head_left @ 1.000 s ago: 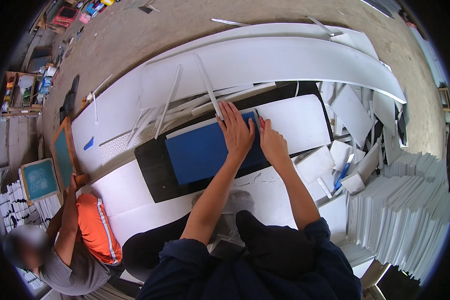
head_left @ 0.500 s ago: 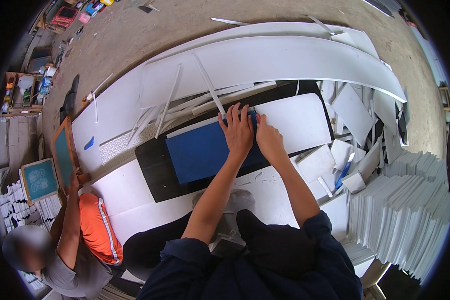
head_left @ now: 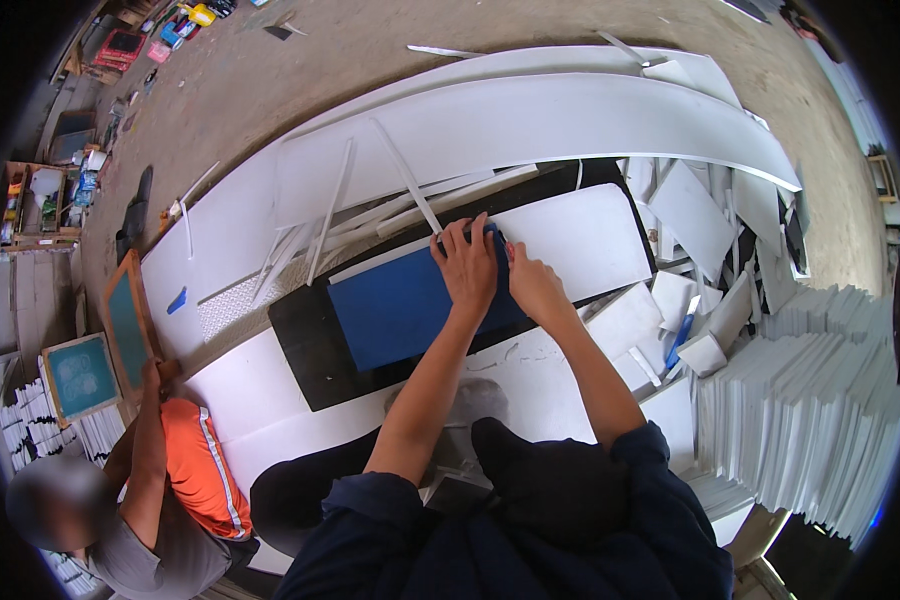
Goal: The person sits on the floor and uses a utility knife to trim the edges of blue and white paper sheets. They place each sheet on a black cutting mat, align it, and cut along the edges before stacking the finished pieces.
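A blue rectangular board (head_left: 390, 318) lies over a white sheet (head_left: 580, 240) on a black mat (head_left: 305, 355). My left hand (head_left: 468, 270) presses on the right part of the blue board, fingers spread, fingertips near its far edge. Closed around a small red-handled cutter (head_left: 511, 251), my right hand (head_left: 538, 288) is at the board's right edge, where the bare white sheet begins. Most of the cutter is hidden by my fingers, and its blade cannot be made out.
Long white panels (head_left: 530, 115) and thin strips (head_left: 405, 172) lie beyond the mat. At right are white offcuts (head_left: 695, 220), a blue cutter (head_left: 683, 335) and tall stacks of white sheets (head_left: 800, 420). A co-worker (head_left: 155, 540) at left holds a wood-framed board (head_left: 130, 310).
My right hand with the cutter has slid a little toward me along the blue board's right edge. My left hand stays pressed on the board. The whole view has shifted slightly.
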### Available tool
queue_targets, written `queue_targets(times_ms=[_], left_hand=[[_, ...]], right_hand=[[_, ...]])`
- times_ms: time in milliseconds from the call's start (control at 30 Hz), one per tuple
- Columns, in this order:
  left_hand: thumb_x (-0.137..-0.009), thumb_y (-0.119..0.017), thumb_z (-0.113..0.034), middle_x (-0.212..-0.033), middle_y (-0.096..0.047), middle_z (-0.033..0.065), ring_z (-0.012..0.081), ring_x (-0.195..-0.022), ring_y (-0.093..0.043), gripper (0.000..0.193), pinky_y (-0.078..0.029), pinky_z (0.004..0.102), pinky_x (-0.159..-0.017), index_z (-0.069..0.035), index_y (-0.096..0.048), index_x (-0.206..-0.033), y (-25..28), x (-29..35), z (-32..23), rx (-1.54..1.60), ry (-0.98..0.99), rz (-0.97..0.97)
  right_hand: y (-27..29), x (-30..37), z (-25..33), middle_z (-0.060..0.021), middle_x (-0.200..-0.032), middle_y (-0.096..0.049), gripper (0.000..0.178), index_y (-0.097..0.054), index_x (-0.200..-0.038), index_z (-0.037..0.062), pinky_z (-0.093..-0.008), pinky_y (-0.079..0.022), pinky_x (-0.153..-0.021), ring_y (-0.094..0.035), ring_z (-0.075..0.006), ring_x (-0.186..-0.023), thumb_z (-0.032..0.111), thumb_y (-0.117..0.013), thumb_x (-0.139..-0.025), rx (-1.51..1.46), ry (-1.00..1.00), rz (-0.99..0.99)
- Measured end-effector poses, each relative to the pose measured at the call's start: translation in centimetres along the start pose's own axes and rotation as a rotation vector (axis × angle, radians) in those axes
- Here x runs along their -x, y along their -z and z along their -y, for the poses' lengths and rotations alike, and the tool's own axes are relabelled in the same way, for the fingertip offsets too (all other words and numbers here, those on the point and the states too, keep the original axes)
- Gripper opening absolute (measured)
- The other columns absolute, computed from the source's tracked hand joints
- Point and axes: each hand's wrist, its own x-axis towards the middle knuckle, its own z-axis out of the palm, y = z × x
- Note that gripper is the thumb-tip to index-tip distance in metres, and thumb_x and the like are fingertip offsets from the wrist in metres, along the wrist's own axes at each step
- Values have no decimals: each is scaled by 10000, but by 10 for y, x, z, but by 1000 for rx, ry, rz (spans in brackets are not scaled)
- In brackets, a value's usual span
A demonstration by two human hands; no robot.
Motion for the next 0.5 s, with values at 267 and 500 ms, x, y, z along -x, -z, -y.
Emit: queue_targets(times_ms=[267, 500], left_hand=[[-849, -529, -210, -1000, -473, 89, 272, -1041, -410, 183, -259, 454, -929, -144, -538, -1020, 7, 4, -7, -96, -42, -135], [-812, -577, -177, -977, -472, 79, 262, -976, -423, 190, -341, 396, -756, -135, -538, -993, -2, 5, -4, -75, -45, -74]], right_hand=[[-18, 72, -21, -231, -716, -610, 188, -355, -1025, 51, -519, -471, -615, -606, -412, -695, 186, -382, -898, -9, -80, 93], [-17, 70, -20, -224, -718, -612, 162, -388, -984, 34, -515, -475, -615, -612, -402, -705, 166, -375, -890, -9, -50, 49]])
